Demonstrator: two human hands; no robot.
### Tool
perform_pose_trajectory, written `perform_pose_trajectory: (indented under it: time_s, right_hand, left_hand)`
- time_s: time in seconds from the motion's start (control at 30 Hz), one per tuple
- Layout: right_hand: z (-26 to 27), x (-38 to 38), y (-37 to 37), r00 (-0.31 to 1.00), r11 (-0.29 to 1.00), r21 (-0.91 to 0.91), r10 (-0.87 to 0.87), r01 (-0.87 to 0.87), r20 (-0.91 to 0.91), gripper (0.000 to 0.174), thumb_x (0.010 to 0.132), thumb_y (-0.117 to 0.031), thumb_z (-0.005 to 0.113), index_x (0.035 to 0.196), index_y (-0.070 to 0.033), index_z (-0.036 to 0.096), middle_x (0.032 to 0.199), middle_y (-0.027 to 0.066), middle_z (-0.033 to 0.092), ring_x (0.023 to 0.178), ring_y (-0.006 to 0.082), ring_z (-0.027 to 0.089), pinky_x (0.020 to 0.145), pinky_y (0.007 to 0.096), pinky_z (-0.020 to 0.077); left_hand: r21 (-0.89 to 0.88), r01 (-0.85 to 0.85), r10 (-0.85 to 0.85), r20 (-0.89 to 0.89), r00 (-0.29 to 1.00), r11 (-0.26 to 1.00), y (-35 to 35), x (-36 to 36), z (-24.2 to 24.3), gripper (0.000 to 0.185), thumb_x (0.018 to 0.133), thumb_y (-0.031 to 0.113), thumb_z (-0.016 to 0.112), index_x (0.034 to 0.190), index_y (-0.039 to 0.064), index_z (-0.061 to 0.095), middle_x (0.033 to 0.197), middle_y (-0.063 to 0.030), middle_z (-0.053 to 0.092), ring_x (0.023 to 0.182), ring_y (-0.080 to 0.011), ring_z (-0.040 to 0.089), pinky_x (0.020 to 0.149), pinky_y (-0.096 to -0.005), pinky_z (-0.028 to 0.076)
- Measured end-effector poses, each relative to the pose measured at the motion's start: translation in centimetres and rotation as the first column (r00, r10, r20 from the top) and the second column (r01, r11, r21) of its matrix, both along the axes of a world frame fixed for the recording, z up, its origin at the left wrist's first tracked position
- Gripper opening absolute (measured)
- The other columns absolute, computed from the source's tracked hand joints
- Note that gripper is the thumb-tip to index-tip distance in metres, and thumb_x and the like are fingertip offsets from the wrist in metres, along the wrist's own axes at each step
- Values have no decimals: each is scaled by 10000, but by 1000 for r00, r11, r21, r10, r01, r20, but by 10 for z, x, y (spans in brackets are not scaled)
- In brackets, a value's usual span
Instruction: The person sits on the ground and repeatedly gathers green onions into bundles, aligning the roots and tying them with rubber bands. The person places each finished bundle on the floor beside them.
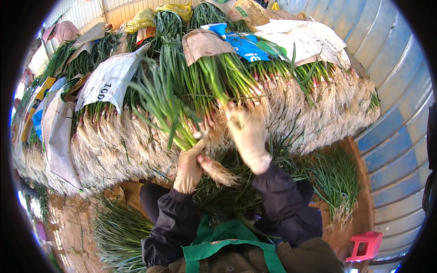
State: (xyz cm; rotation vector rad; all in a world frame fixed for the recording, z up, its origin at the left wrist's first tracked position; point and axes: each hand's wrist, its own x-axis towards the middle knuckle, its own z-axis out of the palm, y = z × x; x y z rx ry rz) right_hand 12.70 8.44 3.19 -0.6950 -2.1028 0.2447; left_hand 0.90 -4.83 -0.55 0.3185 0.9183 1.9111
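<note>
My left hand (189, 163) is closed around the lower stems of a bunch of green onions (165, 105); its leaves point up and away, and its pale roots hang out below the hand. My right hand (246, 133), in a light glove, is at the root end of green onion stems (215, 76) that lie on the pile, their tops under a brown sack. Its fingers touch these stems; how firmly they grip is unclear. Behind both hands rises a long pile of green onions with the roots (112, 153) facing me.
White sacks (108, 80) and a blue sack (246, 46) cover parts of the pile. Loose green onions lie on the floor at left (119, 235) and right (336, 181). A pink plastic stool (364, 246) stands by the corrugated metal wall (392, 143). Another person (66, 31) is at the far left.
</note>
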Motion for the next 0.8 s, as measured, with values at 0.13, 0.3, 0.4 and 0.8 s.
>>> perform_pose_trajectory:
  time_s: [0.13, 0.3, 0.4, 0.8]
  right_hand:
    - [-35, 11, -59, 984, 973, -149, 173, -178, -46, 93, 878, -189, 661, 882, -96, 669, 704, 46, 654, 613, 198, 611, 597, 333, 481]
    - [-74, -23, -38, 991, 932, -346, 75, -109, -109, 332, 917, -298, 626, 1078, -7, 631, 932, 143, 690, 805, 239, 654, 718, 365, 499]
    - [-72, -45, -41, 963, 567, -782, 93, -259, -252, 262, 901, -225, 655, 965, 28, 671, 874, 92, 691, 750, 134, 598, 683, 279, 481]
    - [-73, -50, -63, 795, -340, -745, -11, -574, -607, 337, 944, -418, 572, 1024, -91, 556, 767, 60, 617, 478, 203, 536, 375, 360, 435]
  left_hand:
    - [-85, 79, -86, -76, 993, 993, 25, -18, -9, 116, 920, 76, 614, 988, -18, 619, 712, -35, 634, 520, -92, 526, 528, -233, 515]
    - [-132, 32, -56, -178, 982, 991, 3, 1, -29, 101, 911, 79, 626, 874, -9, 593, 657, -76, 633, 474, -151, 575, 447, -253, 480]
    - [-196, -38, -14, -260, 965, 980, -10, 7, -48, 140, 893, 99, 659, 858, -25, 603, 607, -89, 610, 466, -163, 558, 435, -261, 425]
    - [-96, 105, -110, -47, 993, 990, -64, -2, -76, 204, 892, 52, 633, 1067, 13, 534, 866, -112, 658, 640, -175, 621, 488, -265, 527]
